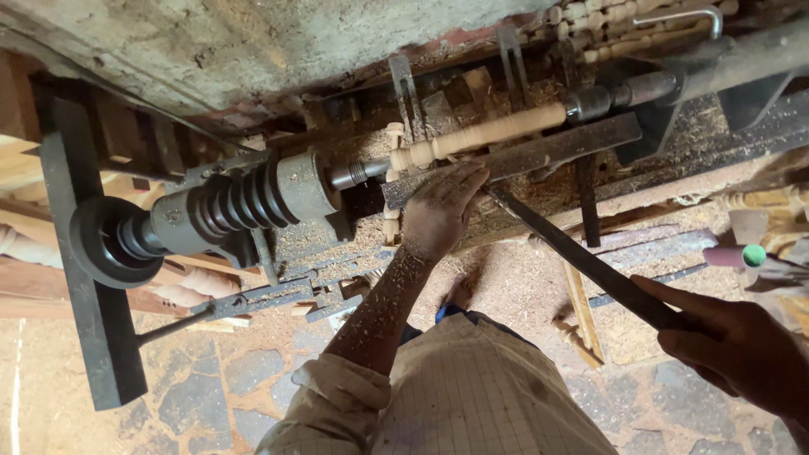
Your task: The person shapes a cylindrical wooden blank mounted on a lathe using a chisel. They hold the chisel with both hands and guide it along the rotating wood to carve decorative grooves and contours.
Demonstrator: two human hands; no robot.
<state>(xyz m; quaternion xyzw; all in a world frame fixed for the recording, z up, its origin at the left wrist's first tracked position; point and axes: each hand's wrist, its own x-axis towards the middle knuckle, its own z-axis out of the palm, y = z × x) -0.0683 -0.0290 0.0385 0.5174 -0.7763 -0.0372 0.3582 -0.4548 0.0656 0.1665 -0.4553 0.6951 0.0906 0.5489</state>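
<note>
Here the left hand (440, 209) presses the long chisel (581, 257) flat onto the tool rest (539, 153) while the right hand (731, 337) grips its handle, shaping the spindle (489, 131); steady pressure seems needed.

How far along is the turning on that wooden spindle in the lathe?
Done: the spindle's left end already shows turned beads and coves. In hand: the left hand steadies the long chisel on the tool rest, and the right hand grips its handle end. Left: the right stretch toward the tailstock is a plain cylinder, apparently unshaped.
</note>
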